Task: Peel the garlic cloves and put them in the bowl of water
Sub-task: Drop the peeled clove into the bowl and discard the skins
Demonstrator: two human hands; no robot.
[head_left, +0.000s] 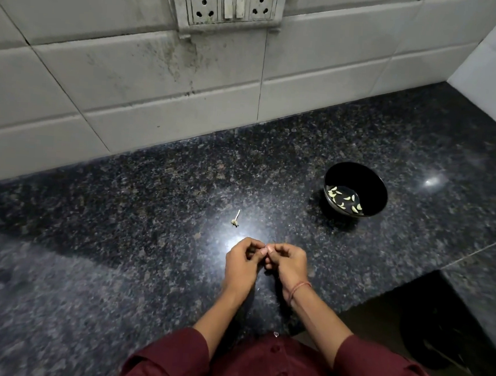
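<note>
Pale yellow peeled garlic cloves (346,198) float in a shallow pool of water (349,192) at the bottom of a black bowl (379,184). They are slim, curved and skinless, roughly ten of them, loosely scattered. So a good share of the peeling appears done.

The bowl stands on the dark speckled stone table (151,210), ahead of the person and to the right, well apart from the hands. No unpeeled cloves lie on the table in view. What is left seems to be only whatever the hands are working on.

The left hand (241,260) and right hand (290,261) meet over the table just in front of the body. The fingers (256,244) of both are curled inward, thumb tips close together in a pinching pose. Whether a clove sits between them cannot be told, since the hands hide that spot. If one is there, it has not yet gone to the bowl.

A dry stalk with its root end (235,220), likely the spent core of the bulb, lies alone just beyond the hands. A thread bracelet (300,290) circles the right wrist. White wall tiles (131,77) and a switch plate (228,6) rise behind the table.
</note>
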